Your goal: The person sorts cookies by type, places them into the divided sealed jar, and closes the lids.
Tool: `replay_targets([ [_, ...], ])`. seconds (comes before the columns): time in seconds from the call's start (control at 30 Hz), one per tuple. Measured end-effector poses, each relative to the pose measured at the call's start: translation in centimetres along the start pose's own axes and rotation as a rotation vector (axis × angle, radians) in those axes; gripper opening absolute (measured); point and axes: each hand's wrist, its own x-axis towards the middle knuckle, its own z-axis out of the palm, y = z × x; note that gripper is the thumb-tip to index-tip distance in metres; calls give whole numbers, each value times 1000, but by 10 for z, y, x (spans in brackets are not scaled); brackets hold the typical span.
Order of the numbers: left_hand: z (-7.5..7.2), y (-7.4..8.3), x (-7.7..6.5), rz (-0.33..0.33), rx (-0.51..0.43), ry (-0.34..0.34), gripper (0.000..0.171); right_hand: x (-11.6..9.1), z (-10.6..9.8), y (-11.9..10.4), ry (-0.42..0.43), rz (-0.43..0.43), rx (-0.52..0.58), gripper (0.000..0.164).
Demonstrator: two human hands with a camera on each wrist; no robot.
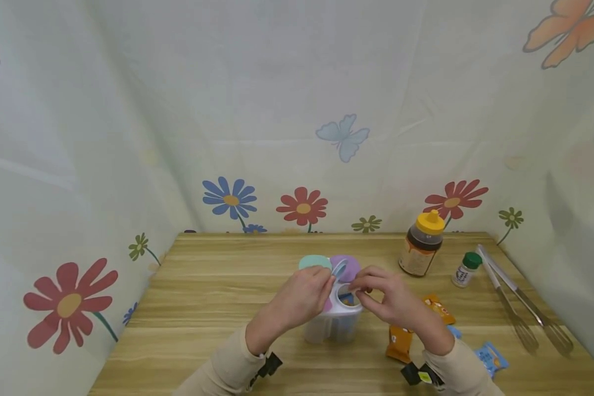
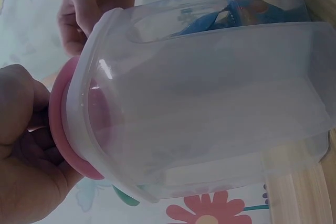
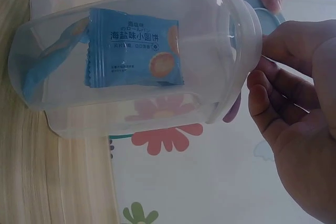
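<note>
A clear plastic storage container (image 1: 331, 327) with a white top stands on the table. Its teal lid (image 1: 314, 262), purple lid (image 1: 345, 267) and pink lid (image 2: 68, 145) are down; the light-blue lid (image 1: 340, 269) is raised. My left hand (image 1: 304, 294) pinches that blue lid at the container's top. At the uncovered round opening is my right hand (image 1: 393, 297), fingertips right at the rim, with nothing visible between them. Inside that compartment, in the right wrist view, a blue biscuit packet (image 3: 136, 51) stands above another blue packet (image 3: 50, 66).
Right of the container lie orange packets (image 1: 400, 344) and a blue packet (image 1: 491, 357), partly behind my right forearm. Farther back stand a yellow-capped bottle (image 1: 419, 253) and a green-capped shaker (image 1: 465, 271). Metal tongs (image 1: 515, 291) lie along the right side. A printed curtain (image 1: 277, 110) surrounds the table.
</note>
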Motion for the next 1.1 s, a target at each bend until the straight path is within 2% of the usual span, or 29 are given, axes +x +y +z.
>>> replay_targets([
  [0.17, 1, 0, 0, -1, -1, 10, 13, -2, -4, 1, 18, 0, 23, 22],
  [0.37, 2, 1, -1, -17, 0, -2, 14, -6, -11, 5, 55, -23, -2, 27],
  [0.57, 0, 3, 0, -17, 9, -9, 15, -14, -18, 9, 56, 12, -51, 31],
  [0.8, -1, 2, 0, -16, -3, -18, 17, -27, -22, 14, 40, 97, -99, 31],
  [1.1, 0, 1, 1, 3, 8, -8, 16, -40, -27, 20, 75, 95, -132, 35],
])
